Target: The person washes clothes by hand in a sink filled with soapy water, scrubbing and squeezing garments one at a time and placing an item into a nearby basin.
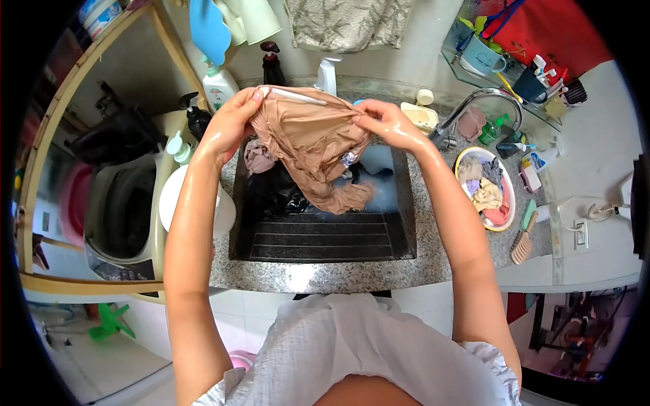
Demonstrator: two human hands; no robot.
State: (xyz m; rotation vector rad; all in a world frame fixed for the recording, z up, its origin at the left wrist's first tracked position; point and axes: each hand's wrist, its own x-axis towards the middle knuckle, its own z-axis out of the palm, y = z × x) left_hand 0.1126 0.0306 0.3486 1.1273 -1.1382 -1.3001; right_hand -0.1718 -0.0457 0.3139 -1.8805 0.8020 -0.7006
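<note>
A wet tan garment (308,139) is stretched between my two hands above the dark sink (318,240). My left hand (233,122) pinches its upper left corner, and my right hand (387,124) grips the upper right edge. Both hands and forearms look wet. The garment's lower end hangs over the basin, near the water. Below it, dark wet cloth (271,193) lies in the sink, with a pale pinkish cloth (258,157) at the left rim. Cloudy water (380,179) shows at the right of the basin.
A chrome faucet (491,95) arches at the right, beside a basket of small clothes (512,177) and a brush (521,247). Pump bottles (220,84) and a white container (223,213) stand at the left. Granite counter (305,276) surrounds the sink.
</note>
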